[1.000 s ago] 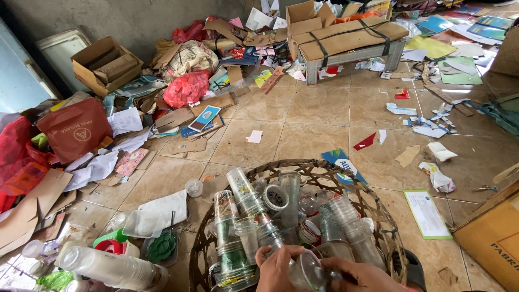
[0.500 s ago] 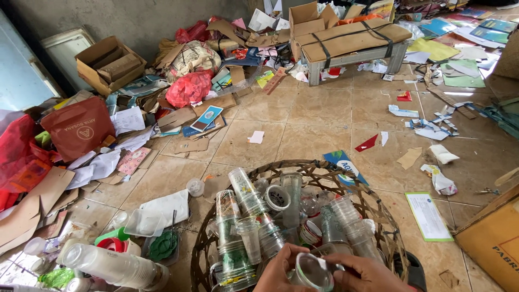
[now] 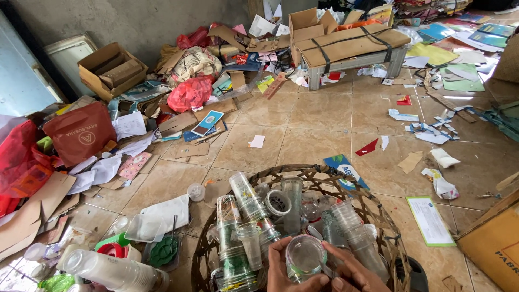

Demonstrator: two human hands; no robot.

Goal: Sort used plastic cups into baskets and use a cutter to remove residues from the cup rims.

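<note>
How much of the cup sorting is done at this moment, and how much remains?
Done: many clear cups stand stacked in the woven basket. In hand: the left hand and right hand hold one clear cup over it. Left: a stack of cups lies on the floor.

Woven basket (image 3: 378,216): open-weave, round, on tiled floor, filled with stacked clear plastic cups (image 3: 243,216). At its near rim, left hand (image 3: 284,267) and right hand (image 3: 351,273) together grip one clear plastic cup (image 3: 304,257), mouth facing up. Left of basket: white tray (image 3: 159,219), red bag (image 3: 81,138). Far beyond basket: strapped cardboard on low bench (image 3: 351,46). Right of basket: green-edged sheet (image 3: 430,219).
</note>
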